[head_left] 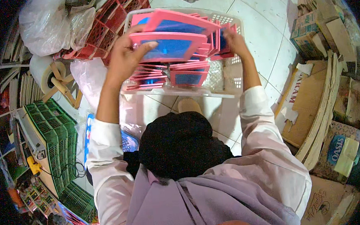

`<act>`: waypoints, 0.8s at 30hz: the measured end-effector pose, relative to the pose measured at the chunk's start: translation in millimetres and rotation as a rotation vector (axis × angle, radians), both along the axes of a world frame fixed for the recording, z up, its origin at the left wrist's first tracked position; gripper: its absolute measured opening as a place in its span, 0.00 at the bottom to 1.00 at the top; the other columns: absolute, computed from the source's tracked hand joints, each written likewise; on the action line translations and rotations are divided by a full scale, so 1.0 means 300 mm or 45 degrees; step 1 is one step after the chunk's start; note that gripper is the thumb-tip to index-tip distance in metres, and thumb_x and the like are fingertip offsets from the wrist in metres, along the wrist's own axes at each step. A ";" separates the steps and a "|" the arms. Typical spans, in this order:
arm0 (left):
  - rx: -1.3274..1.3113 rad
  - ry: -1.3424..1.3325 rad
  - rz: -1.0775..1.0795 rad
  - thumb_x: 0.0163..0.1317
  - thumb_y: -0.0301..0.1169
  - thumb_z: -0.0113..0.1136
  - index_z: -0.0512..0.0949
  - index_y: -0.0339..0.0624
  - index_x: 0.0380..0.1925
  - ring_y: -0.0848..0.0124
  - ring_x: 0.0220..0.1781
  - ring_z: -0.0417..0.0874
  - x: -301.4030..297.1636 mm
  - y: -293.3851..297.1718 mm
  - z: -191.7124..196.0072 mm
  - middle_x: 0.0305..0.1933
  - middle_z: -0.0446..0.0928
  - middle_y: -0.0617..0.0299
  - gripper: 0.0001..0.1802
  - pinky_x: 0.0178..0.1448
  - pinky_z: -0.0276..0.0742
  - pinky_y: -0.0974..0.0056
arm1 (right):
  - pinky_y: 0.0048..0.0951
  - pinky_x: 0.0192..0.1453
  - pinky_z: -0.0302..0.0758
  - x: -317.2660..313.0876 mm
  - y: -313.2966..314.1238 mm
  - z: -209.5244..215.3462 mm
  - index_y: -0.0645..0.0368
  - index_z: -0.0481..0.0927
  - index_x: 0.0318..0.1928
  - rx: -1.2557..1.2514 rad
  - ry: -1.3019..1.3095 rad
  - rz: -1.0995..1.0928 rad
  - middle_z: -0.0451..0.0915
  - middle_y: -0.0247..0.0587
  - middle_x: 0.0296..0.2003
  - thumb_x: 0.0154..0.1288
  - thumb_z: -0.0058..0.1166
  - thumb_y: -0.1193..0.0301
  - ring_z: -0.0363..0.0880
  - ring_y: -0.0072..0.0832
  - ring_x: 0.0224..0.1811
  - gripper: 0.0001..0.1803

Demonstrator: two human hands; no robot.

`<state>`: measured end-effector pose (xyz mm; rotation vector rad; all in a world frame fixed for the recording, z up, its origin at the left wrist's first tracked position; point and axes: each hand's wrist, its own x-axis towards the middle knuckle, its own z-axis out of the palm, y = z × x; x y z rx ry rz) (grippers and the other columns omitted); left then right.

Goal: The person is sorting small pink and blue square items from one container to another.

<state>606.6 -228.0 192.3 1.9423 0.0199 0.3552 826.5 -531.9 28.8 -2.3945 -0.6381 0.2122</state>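
Note:
My left hand (127, 54) is closed on the left ends of pink-framed blue panels (165, 47), its thumb lying over the nearer one. These panels are tilted above a white plastic basket (228, 92). My right hand (234, 42) is at the basket's right side, beside more upright pink frames (216, 42). Motion smears its fingers, so whether they grip a frame is unclear. Nearer to me in the basket, two stacks of the same panels stand side by side, the left stack (147, 78) and the right stack (189, 74).
A red crate (119, 23) and clear plastic bags (43, 28) are at the far left. Green crates (53, 136) and a tape roll (41, 73) sit along the left. Flattened cardboard (305, 100) and boxes (307, 32) line the right. Under the basket is white tile floor (261, 29).

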 end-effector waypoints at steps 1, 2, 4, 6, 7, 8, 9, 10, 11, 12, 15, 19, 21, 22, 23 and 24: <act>0.007 0.032 -0.001 0.53 0.30 0.63 0.74 0.37 0.45 0.76 0.44 0.74 0.007 -0.026 -0.015 0.43 0.76 0.63 0.19 0.49 0.70 0.70 | 0.35 0.57 0.66 0.009 0.024 0.089 0.60 0.74 0.51 0.120 0.024 -0.019 0.74 0.54 0.50 0.66 0.37 0.53 0.73 0.39 0.53 0.26; 0.006 0.036 -0.090 0.52 0.29 0.64 0.73 0.38 0.45 0.76 0.43 0.74 0.024 -0.038 -0.039 0.43 0.76 0.63 0.20 0.49 0.70 0.70 | 0.33 0.61 0.62 -0.083 0.093 0.302 0.62 0.71 0.55 0.651 0.372 0.051 0.71 0.47 0.55 0.66 0.36 0.51 0.69 0.33 0.57 0.30; -0.012 0.043 -0.295 0.50 0.29 0.66 0.73 0.39 0.46 0.76 0.42 0.73 0.076 -0.121 -0.050 0.44 0.75 0.63 0.22 0.48 0.70 0.70 | 0.26 0.59 0.64 -0.150 0.086 0.495 0.62 0.72 0.54 0.737 0.531 0.511 0.74 0.39 0.50 0.62 0.51 0.62 0.69 0.26 0.53 0.23; -0.027 0.048 -0.372 0.50 0.31 0.67 0.73 0.40 0.45 0.76 0.43 0.73 0.124 -0.196 -0.045 0.44 0.75 0.62 0.22 0.48 0.70 0.70 | 0.26 0.51 0.70 -0.263 0.101 0.622 0.61 0.73 0.53 0.502 0.475 0.741 0.78 0.37 0.43 0.55 0.58 0.69 0.74 0.23 0.44 0.24; -0.007 0.017 -0.431 0.49 0.33 0.67 0.73 0.40 0.45 0.75 0.44 0.73 0.157 -0.224 -0.059 0.44 0.75 0.62 0.23 0.48 0.70 0.69 | 0.26 0.51 0.70 -0.281 0.086 0.622 0.61 0.73 0.53 0.501 0.476 0.742 0.78 0.37 0.43 0.55 0.58 0.69 0.74 0.23 0.44 0.24; 0.014 -0.012 -0.487 0.49 0.34 0.68 0.73 0.40 0.45 0.74 0.45 0.74 0.173 -0.231 -0.075 0.44 0.75 0.61 0.23 0.48 0.71 0.69 | 0.26 0.44 0.72 -0.289 0.066 0.611 0.59 0.74 0.52 0.330 0.417 0.602 0.79 0.39 0.36 0.52 0.60 0.70 0.74 0.21 0.37 0.24; 0.008 -0.007 -0.491 0.49 0.34 0.68 0.73 0.40 0.45 0.74 0.45 0.74 0.177 -0.234 -0.101 0.44 0.75 0.61 0.23 0.48 0.71 0.69 | 0.26 0.37 0.73 -0.298 0.037 0.594 0.57 0.75 0.51 0.157 0.361 0.454 0.80 0.41 0.29 0.49 0.62 0.71 0.74 0.19 0.29 0.24; 0.112 -0.108 -0.397 0.48 0.34 0.68 0.73 0.40 0.45 0.72 0.47 0.74 0.172 -0.234 -0.130 0.44 0.75 0.61 0.24 0.49 0.71 0.67 | 0.26 0.37 0.73 -0.311 0.008 0.581 0.57 0.75 0.51 0.155 0.364 0.454 0.80 0.41 0.29 0.49 0.62 0.71 0.74 0.19 0.29 0.24; 0.217 -0.208 -0.301 0.47 0.34 0.69 0.72 0.40 0.45 0.71 0.49 0.74 0.167 -0.231 -0.165 0.44 0.75 0.61 0.24 0.50 0.72 0.65 | 0.27 0.31 0.72 -0.326 -0.020 0.566 0.56 0.76 0.49 0.063 0.301 0.412 0.78 0.43 0.24 0.49 0.61 0.70 0.72 0.21 0.23 0.23; 0.217 -0.204 -0.298 0.47 0.34 0.69 0.72 0.40 0.45 0.71 0.49 0.74 0.160 -0.212 -0.218 0.44 0.75 0.61 0.24 0.50 0.72 0.65 | 0.28 0.26 0.70 -0.346 -0.042 0.555 0.54 0.77 0.47 -0.028 0.239 0.368 0.75 0.45 0.19 0.49 0.61 0.70 0.69 0.22 0.17 0.21; 0.391 0.107 -0.532 0.44 0.33 0.67 0.73 0.46 0.45 0.58 0.53 0.71 0.112 -0.089 -0.376 0.48 0.74 0.57 0.24 0.57 0.65 0.57 | 0.33 0.28 0.71 -0.455 -0.004 0.528 0.54 0.78 0.44 -0.089 0.069 0.558 0.76 0.49 0.23 0.50 0.59 0.70 0.75 0.40 0.22 0.17; 0.946 0.205 -0.469 0.45 0.29 0.64 0.74 0.51 0.45 0.60 0.52 0.73 0.080 -0.093 -0.446 0.46 0.76 0.60 0.23 0.53 0.66 0.52 | 0.37 0.34 0.73 -0.536 0.084 0.396 0.54 0.78 0.44 -0.204 -0.119 0.729 0.79 0.49 0.31 0.52 0.57 0.67 0.76 0.47 0.30 0.17; 1.004 0.280 -0.536 0.45 0.29 0.63 0.75 0.51 0.45 0.61 0.52 0.74 0.102 -0.100 -0.469 0.46 0.76 0.60 0.22 0.52 0.67 0.52 | 0.38 0.36 0.74 -0.557 0.118 0.283 0.52 0.77 0.45 -0.203 -0.089 0.757 0.79 0.48 0.31 0.52 0.56 0.67 0.77 0.46 0.30 0.17; 1.063 0.354 -0.602 0.45 0.28 0.63 0.76 0.52 0.44 0.62 0.51 0.75 0.108 -0.110 -0.475 0.46 0.76 0.60 0.22 0.52 0.67 0.52 | 0.40 0.38 0.75 -0.567 0.135 0.226 0.51 0.76 0.47 -0.200 -0.063 0.786 0.80 0.47 0.31 0.53 0.56 0.66 0.78 0.45 0.31 0.18; 1.125 0.375 -0.651 0.46 0.28 0.60 0.78 0.50 0.41 0.60 0.48 0.76 0.112 -0.132 -0.437 0.43 0.77 0.58 0.17 0.50 0.70 0.54 | 0.40 0.38 0.75 -0.571 0.158 0.164 0.51 0.76 0.47 -0.204 -0.060 0.778 0.80 0.47 0.31 0.53 0.56 0.66 0.78 0.45 0.31 0.18; 1.123 0.373 -0.651 0.46 0.28 0.60 0.78 0.50 0.41 0.60 0.48 0.76 0.113 -0.137 -0.436 0.43 0.77 0.58 0.17 0.50 0.70 0.54 | 0.38 0.39 0.75 -0.574 0.191 0.108 0.51 0.77 0.47 0.044 -0.124 0.774 0.80 0.46 0.34 0.54 0.55 0.64 0.79 0.43 0.34 0.18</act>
